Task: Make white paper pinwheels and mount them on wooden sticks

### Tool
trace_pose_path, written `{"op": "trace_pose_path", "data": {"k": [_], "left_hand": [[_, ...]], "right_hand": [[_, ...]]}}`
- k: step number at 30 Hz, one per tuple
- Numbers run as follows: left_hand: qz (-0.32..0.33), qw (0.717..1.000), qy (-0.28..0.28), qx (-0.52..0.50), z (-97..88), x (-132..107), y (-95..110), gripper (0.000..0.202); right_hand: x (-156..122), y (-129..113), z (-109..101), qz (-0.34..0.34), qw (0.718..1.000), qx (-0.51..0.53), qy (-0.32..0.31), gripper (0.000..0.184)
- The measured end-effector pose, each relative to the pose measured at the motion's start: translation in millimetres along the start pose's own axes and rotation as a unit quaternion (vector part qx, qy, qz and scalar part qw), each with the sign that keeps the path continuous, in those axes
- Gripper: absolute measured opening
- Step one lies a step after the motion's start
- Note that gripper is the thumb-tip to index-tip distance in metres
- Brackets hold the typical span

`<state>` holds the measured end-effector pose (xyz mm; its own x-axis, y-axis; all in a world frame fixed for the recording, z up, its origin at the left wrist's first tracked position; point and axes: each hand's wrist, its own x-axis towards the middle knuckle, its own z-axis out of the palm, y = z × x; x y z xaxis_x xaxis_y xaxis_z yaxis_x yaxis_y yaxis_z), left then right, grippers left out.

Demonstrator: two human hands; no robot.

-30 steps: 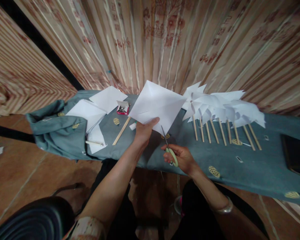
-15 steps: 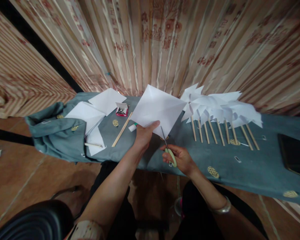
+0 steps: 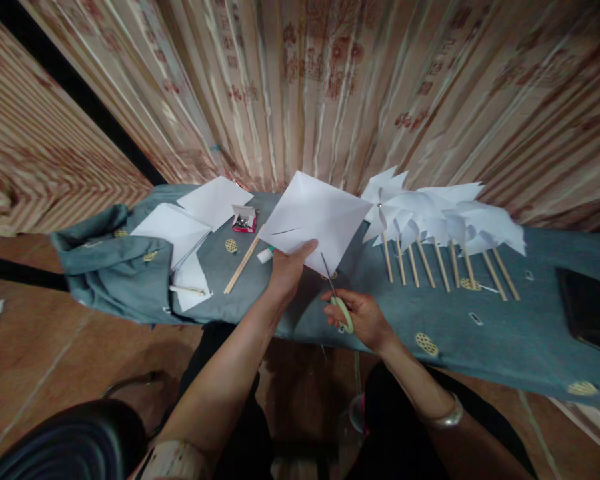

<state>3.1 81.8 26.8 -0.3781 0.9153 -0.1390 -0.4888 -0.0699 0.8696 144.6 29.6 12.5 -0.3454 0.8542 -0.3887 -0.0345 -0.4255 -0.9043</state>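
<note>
My left hand [image 3: 293, 265] pinches the lower edge of a white square sheet of paper [image 3: 320, 212], thumb on top and the other fingers hidden beneath. The sheet is held up over the table, one corner pointing away from me. A dark slit runs inward from its left corner. In my right hand [image 3: 361, 317] is a pair of scissors [image 3: 341, 310] with pale green handles. Their blades point up at the sheet's near corner, close to my left thumb; whether they are cutting into it I cannot tell.
Several white paper pinwheels [image 3: 430, 210] on wooden sticks lie to the right, a dark phone-like object [image 3: 587, 307] beyond them. At left are paper sheets [image 3: 173, 230], an opened small red box [image 3: 244, 219] of metal pieces and loose wooden sticks [image 3: 243, 267]. A grey-green cloth [image 3: 405, 327] covers the table.
The sheet has tilted slightly in my left hand, and the slit at its left corner now shows as a dark line. My right hand and the scissors have barely moved.
</note>
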Motion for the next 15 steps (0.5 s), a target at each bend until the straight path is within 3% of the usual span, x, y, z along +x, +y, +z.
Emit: {"op": "trace_pose_path", "data": {"k": [7, 15], "left_hand": [[-0.009, 1.0, 0.004, 0.006, -4.6, 2.1, -1.6, 0.034], [-0.002, 0.999, -0.032, 0.033, -1.8, -4.6, -4.7, 0.037]], "right_hand": [[1.0, 2.8, -2.5, -0.012, 1.0, -0.005, -0.009, 0.043], [2.5, 1.1, -5.6, -0.03, 0.999, -0.024, -0.004, 0.045]]}}
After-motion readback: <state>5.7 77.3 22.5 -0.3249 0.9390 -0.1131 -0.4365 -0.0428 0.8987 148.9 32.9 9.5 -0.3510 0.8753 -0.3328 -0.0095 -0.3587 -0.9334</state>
